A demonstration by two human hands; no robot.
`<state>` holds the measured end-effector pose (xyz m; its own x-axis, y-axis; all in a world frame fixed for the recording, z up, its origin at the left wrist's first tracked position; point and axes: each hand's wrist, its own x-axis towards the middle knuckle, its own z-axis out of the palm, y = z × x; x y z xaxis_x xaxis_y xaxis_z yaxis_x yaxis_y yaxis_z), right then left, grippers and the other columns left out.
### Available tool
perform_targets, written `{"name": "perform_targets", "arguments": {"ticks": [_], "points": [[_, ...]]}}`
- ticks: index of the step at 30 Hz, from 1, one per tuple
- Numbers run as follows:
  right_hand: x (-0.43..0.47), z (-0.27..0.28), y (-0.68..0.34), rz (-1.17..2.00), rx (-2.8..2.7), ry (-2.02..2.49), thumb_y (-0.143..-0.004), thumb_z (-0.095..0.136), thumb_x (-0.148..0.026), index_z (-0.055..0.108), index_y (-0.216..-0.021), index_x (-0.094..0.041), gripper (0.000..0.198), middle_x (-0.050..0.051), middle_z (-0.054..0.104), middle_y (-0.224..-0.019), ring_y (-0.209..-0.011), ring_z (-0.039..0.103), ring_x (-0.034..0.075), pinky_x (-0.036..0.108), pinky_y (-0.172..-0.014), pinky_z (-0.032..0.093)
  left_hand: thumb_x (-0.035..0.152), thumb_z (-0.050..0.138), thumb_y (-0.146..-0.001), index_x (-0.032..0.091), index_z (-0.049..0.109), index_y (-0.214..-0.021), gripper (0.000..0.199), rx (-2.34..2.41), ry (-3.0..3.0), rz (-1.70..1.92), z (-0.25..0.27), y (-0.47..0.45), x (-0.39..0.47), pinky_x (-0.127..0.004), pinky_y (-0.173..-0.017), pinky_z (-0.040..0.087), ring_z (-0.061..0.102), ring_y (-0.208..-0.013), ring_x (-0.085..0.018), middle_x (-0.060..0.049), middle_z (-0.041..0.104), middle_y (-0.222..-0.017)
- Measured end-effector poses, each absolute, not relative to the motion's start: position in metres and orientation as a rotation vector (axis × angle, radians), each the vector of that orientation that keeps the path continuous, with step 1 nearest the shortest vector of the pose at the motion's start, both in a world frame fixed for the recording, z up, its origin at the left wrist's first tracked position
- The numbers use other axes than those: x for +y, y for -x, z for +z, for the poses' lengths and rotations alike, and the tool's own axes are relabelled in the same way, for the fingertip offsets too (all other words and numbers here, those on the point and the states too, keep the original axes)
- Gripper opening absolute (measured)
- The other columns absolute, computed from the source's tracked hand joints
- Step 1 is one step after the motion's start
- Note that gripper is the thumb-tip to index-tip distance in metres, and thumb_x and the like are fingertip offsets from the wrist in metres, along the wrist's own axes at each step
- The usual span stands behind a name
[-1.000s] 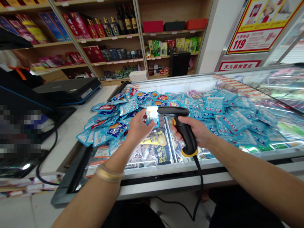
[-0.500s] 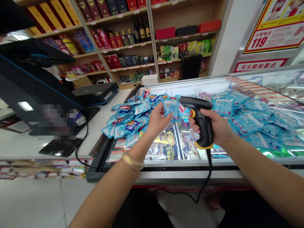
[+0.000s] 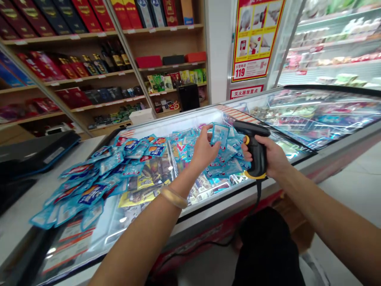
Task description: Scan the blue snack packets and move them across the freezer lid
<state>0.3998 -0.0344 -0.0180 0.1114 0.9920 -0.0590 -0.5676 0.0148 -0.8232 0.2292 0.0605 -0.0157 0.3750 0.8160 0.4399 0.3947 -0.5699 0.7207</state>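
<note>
My right hand (image 3: 275,153) is wrapped round the grip of a black and yellow barcode scanner (image 3: 256,153), its head pointing left. Just left of the scanner, my left hand (image 3: 204,149) pinches a small light-blue snack packet (image 3: 219,135) by its left side, with a gold bangle on that wrist. Beneath and behind the held packet lies a pile of similar blue packets (image 3: 228,161) on the glass top. Another heap of blue packets (image 3: 89,180), some with dark-blue or red fronts, spreads at the left.
Under the glass of the freezer (image 3: 154,214) are packaged goods. At the left is a counter with a dark flat device (image 3: 44,153). Shelves (image 3: 166,29) with boxes and bottles stand behind. The scanner's cable (image 3: 205,243) hangs down in front of the freezer.
The view has swung right, so the left heap looks nearer and the monitor has left the picture. The packet and scanner stay close together in my hands; the packet is tilted differently.
</note>
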Motion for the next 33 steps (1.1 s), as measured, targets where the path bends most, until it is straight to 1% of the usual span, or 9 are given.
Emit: {"name": "perform_targets", "arguments": {"ticks": [2,3,6,9,14,22,25,29,33], "points": [[-0.033,-0.027,-0.409,1.353,-0.611,0.843,-0.073,0.069,-0.037,0.060,-0.084,-0.019,0.023,0.001,0.058,-0.068,-0.054,0.049,0.012,0.022,-0.046,0.043,0.016,0.064,-0.080,0.014,0.040,-0.142,0.066,1.086,-2.362,1.000,-0.023,-0.247,0.052,-0.046,-0.102,0.045,0.055,-0.119,-0.029,-0.019,0.057,-0.128],[-0.032,-0.032,-0.410,1.352,-0.583,0.853,-0.073,0.069,-0.037,0.059,-0.083,-0.018,0.023,0.001,0.058,-0.067,-0.053,0.050,0.011,0.021,-0.046,0.044,0.019,0.064,-0.082,0.016,0.043,-0.142,0.064,1.116,-2.494,0.929,-0.028,-0.253,0.048,-0.050,-0.108,0.039,0.048,-0.129,-0.032,-0.020,0.051,-0.137],[-0.024,-0.045,-0.408,1.369,-0.512,0.890,-0.073,0.068,-0.034,0.059,-0.081,-0.017,0.021,0.001,0.058,-0.064,-0.052,0.051,0.011,0.020,-0.045,0.045,0.029,0.057,-0.089,0.023,0.052,-0.137,0.048,1.231,-2.771,0.653,-0.043,-0.260,0.039,-0.055,-0.114,0.029,0.034,-0.141,-0.035,-0.016,0.041,-0.149],[-0.020,-0.051,-0.405,1.393,-0.483,0.884,-0.074,0.065,-0.033,0.058,-0.080,-0.017,0.018,0.002,0.058,-0.064,-0.051,0.051,0.011,0.020,-0.044,0.046,0.035,0.049,-0.095,0.026,0.051,-0.139,0.046,1.272,-2.861,0.528,-0.051,-0.260,0.037,-0.053,-0.115,0.029,0.033,-0.142,-0.033,-0.014,0.041,-0.151],[-0.024,-0.048,-0.407,1.388,-0.490,0.869,-0.074,0.065,-0.032,0.059,-0.079,-0.017,0.017,0.002,0.058,-0.063,-0.051,0.051,0.011,0.020,-0.044,0.046,0.036,0.046,-0.096,0.025,0.050,-0.140,0.046,1.238,-2.840,0.604,-0.049,-0.254,0.040,-0.051,-0.114,0.030,0.035,-0.141,-0.031,-0.013,0.042,-0.150],[-0.024,-0.043,-0.403,1.359,-0.498,0.923,-0.074,0.064,-0.031,0.062,-0.080,-0.016,0.017,0.002,0.058,-0.065,-0.050,0.050,0.011,0.020,-0.043,0.045,0.035,0.047,-0.096,0.020,0.049,-0.141,0.048,1.198,-2.779,0.715,-0.044,-0.224,0.038,-0.052,-0.113,0.030,0.036,-0.140,-0.034,-0.020,0.040,-0.149],[-0.023,-0.039,-0.400,1.339,-0.526,0.932,-0.074,0.063,-0.031,0.062,-0.079,-0.016,0.016,0.003,0.058,-0.065,-0.051,0.049,0.011,0.020,-0.043,0.045,0.035,0.045,-0.096,0.019,0.049,-0.141,0.047,1.208,-2.772,0.739,-0.043,-0.202,0.040,-0.054,-0.113,0.030,0.036,-0.140,-0.034,-0.021,0.040,-0.149],[-0.021,-0.026,-0.384,1.324,-0.597,0.911,-0.073,0.065,-0.032,0.063,-0.079,-0.017,0.016,0.003,0.057,-0.068,-0.053,0.049,0.012,0.022,-0.043,0.044,0.035,0.046,-0.096,0.022,0.049,-0.139,0.045,1.263,-2.751,0.833,-0.042,-0.160,0.045,-0.056,-0.112,0.031,0.037,-0.140,-0.033,-0.018,0.042,-0.148],[-0.011,-0.013,-0.342,1.403,-0.719,0.876,-0.075,0.066,-0.035,0.063,-0.081,-0.018,0.018,0.002,0.058,-0.069,-0.053,0.050,0.011,0.022,-0.045,0.044,0.031,0.048,-0.094,0.019,0.051,-0.137,0.044,1.407,-2.694,0.915,-0.039,-0.101,0.054,-0.055,-0.112,0.034,0.039,-0.138,-0.033,-0.019,0.044,-0.146]]}}
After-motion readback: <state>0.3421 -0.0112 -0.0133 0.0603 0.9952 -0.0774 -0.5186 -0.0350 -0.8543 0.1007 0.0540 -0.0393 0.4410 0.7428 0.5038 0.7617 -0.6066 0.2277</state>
